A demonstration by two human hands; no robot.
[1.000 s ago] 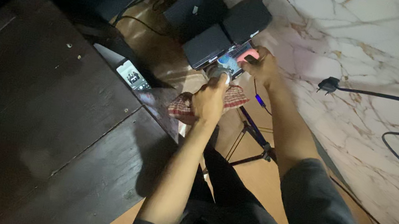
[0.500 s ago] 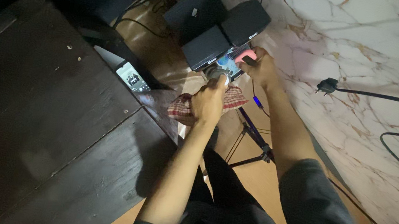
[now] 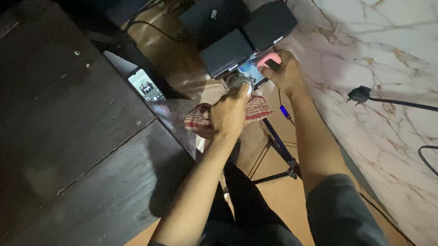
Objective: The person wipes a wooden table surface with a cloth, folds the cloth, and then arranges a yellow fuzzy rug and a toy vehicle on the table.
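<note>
My left hand (image 3: 228, 112) grips a red checked cloth (image 3: 256, 107) and presses it against a small round silvery part (image 3: 238, 81) at the front of a dark device (image 3: 231, 52). My right hand (image 3: 283, 73) holds a small pink object (image 3: 269, 61) right beside that device, next to a bluish lit spot (image 3: 253, 70). Both hands are close together over the floor, just past the edge of the dark wooden table (image 3: 37, 133).
Two more black boxes (image 3: 270, 21) sit behind the device with cables running away. A lit phone (image 3: 146, 84) lies by the table edge. A tripod stand (image 3: 280, 152) is under my arms. A black plug (image 3: 360, 94) and cables cross the marble floor (image 3: 416, 61) on the right.
Almost nothing differs; my hands stay on the device, and the view shifted very slightly.
</note>
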